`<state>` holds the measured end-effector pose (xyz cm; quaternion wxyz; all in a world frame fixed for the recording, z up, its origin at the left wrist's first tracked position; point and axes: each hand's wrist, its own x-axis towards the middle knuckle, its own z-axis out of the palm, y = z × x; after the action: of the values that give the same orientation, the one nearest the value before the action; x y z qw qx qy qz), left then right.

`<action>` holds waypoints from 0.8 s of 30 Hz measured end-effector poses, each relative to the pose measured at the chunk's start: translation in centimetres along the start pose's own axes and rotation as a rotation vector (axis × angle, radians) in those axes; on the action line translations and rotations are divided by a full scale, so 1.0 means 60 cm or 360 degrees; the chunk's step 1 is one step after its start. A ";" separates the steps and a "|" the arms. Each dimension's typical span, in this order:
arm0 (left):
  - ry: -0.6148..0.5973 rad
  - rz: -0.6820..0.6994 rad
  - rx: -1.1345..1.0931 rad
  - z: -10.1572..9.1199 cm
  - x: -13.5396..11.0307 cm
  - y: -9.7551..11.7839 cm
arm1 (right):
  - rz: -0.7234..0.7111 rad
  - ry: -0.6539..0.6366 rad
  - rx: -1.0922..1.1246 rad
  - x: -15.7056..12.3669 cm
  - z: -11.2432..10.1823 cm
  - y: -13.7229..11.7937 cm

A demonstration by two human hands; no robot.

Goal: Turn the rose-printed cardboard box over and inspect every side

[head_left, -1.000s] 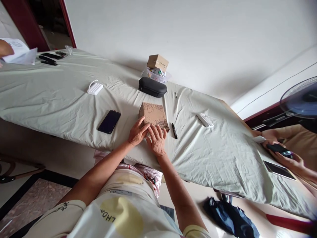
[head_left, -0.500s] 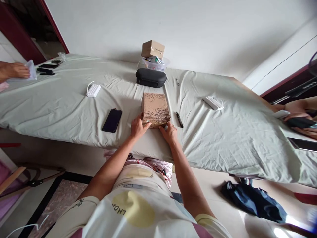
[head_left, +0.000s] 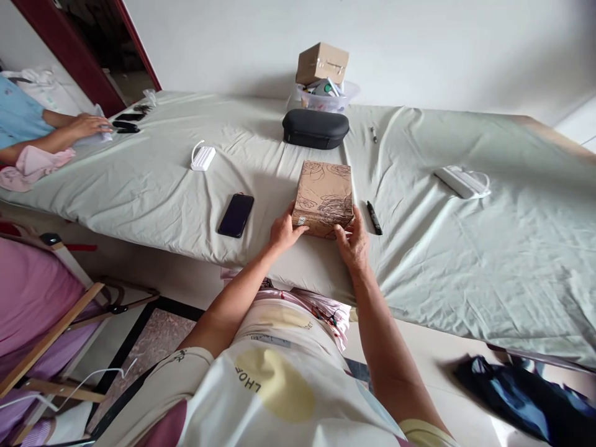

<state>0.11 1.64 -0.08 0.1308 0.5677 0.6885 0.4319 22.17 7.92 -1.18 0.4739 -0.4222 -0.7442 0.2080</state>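
A brown cardboard box [head_left: 325, 189] with black scribbled loops on its top and front lies on the cloth-covered table, near the front edge. My left hand [head_left: 285, 231] grips its near left corner, thumb on the front face. On the near right corner, my right hand [head_left: 354, 243] holds the box with its thumb against the front and fingers along the side. A black marker [head_left: 374, 218] rests just right of my right hand. Left of the box is a dark-screened phone [head_left: 236, 215]. The box's underside is hidden.
Behind the box sit a black hard case [head_left: 315, 129] and a plastic tub [head_left: 351, 93] with another carton [head_left: 321, 64] on it. White power strips [head_left: 203, 158] lie left and right [head_left: 460, 181]. A smaller pen [head_left: 374, 135] lies behind. Another person's hands [head_left: 88, 126] work at far left.
The view has turned left, so everything shifts rightward and more of the person at left shows. Both hands stay on the box; the right fingers now reach further up its side.
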 end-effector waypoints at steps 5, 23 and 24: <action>0.0012 -0.0111 -0.0051 -0.004 0.000 0.009 | -0.0029 0.0040 0.0092 0.001 -0.002 0.000; 0.0192 0.0140 -0.0364 0.006 0.003 -0.009 | 0.0007 0.0156 0.0357 0.008 -0.003 -0.008; 0.0194 0.0122 -0.0383 0.006 0.003 -0.009 | 0.0009 0.0154 0.0365 0.008 -0.002 -0.009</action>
<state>-0.07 1.95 -0.63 0.1393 0.5465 0.6163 0.5497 21.95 7.99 -0.50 0.5539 -0.3770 -0.6905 0.2724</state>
